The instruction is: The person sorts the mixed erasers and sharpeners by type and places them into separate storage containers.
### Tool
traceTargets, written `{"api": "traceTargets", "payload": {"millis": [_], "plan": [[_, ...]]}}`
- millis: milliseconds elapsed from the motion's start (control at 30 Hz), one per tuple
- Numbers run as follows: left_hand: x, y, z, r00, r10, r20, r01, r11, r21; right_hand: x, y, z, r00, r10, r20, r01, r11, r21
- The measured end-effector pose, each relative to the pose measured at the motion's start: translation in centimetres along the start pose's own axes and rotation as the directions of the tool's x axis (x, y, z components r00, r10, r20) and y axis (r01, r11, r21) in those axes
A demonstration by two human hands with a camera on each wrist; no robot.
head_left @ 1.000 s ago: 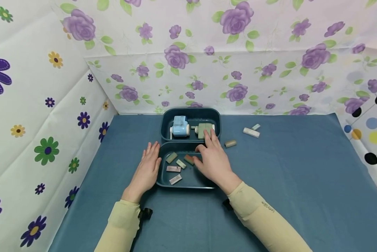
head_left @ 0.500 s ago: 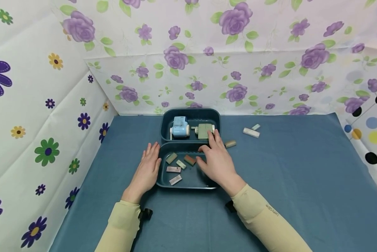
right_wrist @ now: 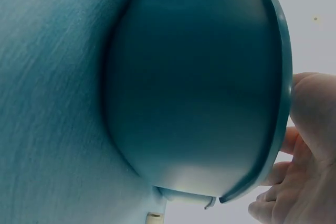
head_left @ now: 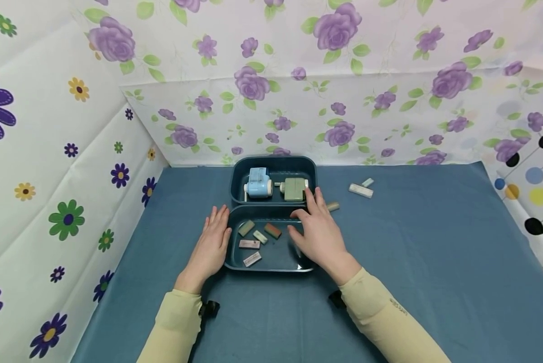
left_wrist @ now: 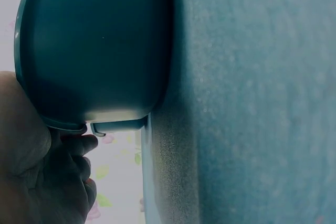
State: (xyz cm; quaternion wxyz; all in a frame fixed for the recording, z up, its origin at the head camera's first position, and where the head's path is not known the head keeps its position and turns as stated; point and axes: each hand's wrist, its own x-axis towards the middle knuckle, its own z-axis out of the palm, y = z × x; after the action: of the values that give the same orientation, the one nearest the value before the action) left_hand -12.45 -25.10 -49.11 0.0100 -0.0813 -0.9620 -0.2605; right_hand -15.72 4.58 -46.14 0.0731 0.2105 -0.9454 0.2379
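My left hand (head_left: pixel 210 249) lies along the left side of the near dark teal tray (head_left: pixel 271 268), its fingers straight and touching the rim. In the left wrist view that hand (left_wrist: pixel 37 161) is beside the tray's outer wall. My right hand (head_left: pixel 323 239) is over the tray's right rim, fingers loosely bent, nothing seen in them. Several erasers lie in the left half of this tray, among them a brown one (head_left: pixel 273 231) and a pinkish one (head_left: pixel 250 244). The right wrist view shows the fingers (right_wrist: pixel 281 174) at the rim.
Behind it, a second teal tray (head_left: pixel 271 160) holds a blue crank pencil sharpener (head_left: pixel 259 182) and a green one (head_left: pixel 294 189). A tan eraser (head_left: pixel 333 206) lies right of the trays, partly hidden by my fingers. Farther right are a white eraser (head_left: pixel 360 190) and a smaller pale one (head_left: pixel 367 182).
My right hand has shifted right, from beside the brown eraser to the tray's right rim, uncovering the green sharpener more. The left hand and the erasers have stayed put.
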Motion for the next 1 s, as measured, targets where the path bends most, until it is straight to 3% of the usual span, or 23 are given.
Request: {"api": "traceTargets", "payload": {"millis": [367, 767, 1000], "plan": [[0.0, -0.1, 0.0, 1.0, -0.003, -0.005, 0.003, 1.0, -0.008, -0.3, 0.9, -0.7, 0.998, 0.059, -0.006, -0.059, 0.998, 0.022], [0.1, 0.2, -0.1, 0.999, 0.015, -0.038, -0.016, 1.0, -0.004, -0.5, 2.4, -1.7, 0.992, 0.124, -0.001, -0.123, 0.984, 0.125], [0.1, 0.3, 0.0, 1.0, 0.012, -0.024, -0.012, 1.0, -0.014, -0.7, 3.6, -2.1, 0.988, 0.154, -0.012, -0.15, 0.973, 0.177]]}}
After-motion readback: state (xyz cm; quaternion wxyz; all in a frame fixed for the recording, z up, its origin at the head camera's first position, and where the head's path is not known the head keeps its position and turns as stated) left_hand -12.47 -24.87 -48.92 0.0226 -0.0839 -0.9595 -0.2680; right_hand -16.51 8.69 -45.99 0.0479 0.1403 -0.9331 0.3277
